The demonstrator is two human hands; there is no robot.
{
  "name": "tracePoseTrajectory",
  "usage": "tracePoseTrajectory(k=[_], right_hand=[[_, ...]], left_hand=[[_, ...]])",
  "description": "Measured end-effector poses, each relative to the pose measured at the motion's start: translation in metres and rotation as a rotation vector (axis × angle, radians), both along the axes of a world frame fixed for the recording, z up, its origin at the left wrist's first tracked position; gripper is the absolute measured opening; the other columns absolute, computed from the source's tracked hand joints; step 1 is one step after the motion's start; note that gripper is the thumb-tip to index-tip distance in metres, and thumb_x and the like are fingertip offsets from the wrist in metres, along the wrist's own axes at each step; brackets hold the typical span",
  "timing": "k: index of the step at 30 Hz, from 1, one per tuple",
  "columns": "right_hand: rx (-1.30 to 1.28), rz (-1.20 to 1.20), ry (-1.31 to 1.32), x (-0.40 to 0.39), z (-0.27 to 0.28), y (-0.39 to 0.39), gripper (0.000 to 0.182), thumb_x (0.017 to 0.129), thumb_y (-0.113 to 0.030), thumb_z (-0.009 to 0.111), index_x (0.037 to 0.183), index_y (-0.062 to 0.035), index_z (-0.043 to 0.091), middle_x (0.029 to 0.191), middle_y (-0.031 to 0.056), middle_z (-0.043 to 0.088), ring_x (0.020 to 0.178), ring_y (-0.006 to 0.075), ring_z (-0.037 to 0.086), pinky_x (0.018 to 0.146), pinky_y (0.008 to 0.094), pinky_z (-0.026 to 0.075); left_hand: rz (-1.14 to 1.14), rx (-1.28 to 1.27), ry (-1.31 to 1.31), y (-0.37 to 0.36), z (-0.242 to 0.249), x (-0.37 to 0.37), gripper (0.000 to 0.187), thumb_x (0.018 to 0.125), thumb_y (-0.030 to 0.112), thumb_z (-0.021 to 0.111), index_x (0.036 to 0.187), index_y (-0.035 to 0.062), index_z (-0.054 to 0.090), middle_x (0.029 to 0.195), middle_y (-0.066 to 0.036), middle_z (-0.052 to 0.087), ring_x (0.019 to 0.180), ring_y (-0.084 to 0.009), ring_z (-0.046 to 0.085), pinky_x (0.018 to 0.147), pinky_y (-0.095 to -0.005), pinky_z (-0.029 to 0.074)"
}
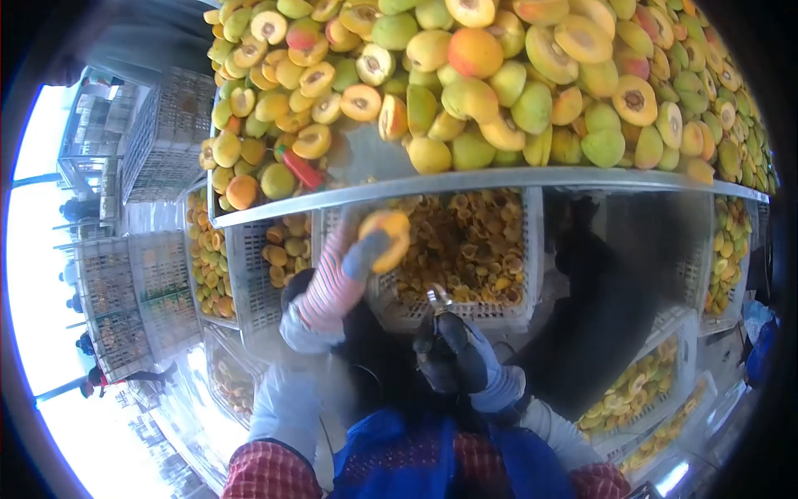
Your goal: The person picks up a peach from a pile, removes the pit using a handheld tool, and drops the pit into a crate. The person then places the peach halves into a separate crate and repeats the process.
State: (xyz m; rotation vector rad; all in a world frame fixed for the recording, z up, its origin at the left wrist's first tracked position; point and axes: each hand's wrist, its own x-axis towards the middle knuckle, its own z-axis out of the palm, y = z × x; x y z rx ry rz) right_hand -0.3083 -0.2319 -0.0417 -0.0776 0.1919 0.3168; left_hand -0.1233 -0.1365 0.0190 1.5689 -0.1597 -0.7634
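My left hand (337,283), in a red-and-white striped glove with grey fingertips, is closed on a yellow-orange peach half (391,239) just below the table edge. Under it stands a white crate (533,249) holding brownish-orange fruit scraps (465,241). My right hand (455,353), in a dark-coated glove, grips a small tool with a shiny metal tip (438,295); its handle is hidden in my fist. The tip points up over the crate's near side, apart from the peach half.
A metal-rimmed table (499,178) bears a heap of peaches (532,108), many halved. A slim red object with a green end (301,168) lies at its left. Crates of fruit (212,258) stand left, with stacked crates (125,299) beyond. Another fruit crate (640,387) is at right.
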Motion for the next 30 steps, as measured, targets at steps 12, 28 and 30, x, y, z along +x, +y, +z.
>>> tracePoseTrajectory(k=[12,28,30], right_hand=[[-0.537,-0.29,0.19,0.001,0.003,0.013,0.037,0.084,-0.013,0.063,0.117,-0.0059,0.048,0.086,0.0038,0.058,0.068,0.0087,0.054,0.057,0.02,0.045],[-1.888,-0.294,-0.136,-0.021,0.037,0.03,0.035,0.085,-0.023,0.063,0.109,0.0001,0.052,0.087,0.0189,0.063,0.074,0.0352,0.062,0.062,0.0414,0.048],[-1.829,-0.35,-0.138,-0.022,0.032,0.031,0.036,0.085,-0.024,0.062,0.109,0.0006,0.052,0.086,0.0189,0.062,0.074,0.0362,0.061,0.062,0.0418,0.048]], left_hand=[[0.037,-0.025,-0.226,0.028,-0.011,-0.1,0.045,0.089,0.025,0.061,0.123,0.0011,0.044,0.111,-0.01,0.058,0.094,-0.0144,0.058,0.078,-0.0256,0.049],[0.445,-0.004,-0.084,0.023,-0.013,-0.133,0.038,0.096,0.037,0.045,0.109,0.0021,0.056,0.097,-0.008,0.06,0.087,-0.0135,0.057,0.078,-0.0258,0.046],[0.455,-0.042,-0.051,0.024,-0.02,-0.138,0.042,0.096,0.039,0.046,0.109,0.0011,0.058,0.1,-0.008,0.062,0.09,-0.0154,0.059,0.081,-0.0284,0.047]])
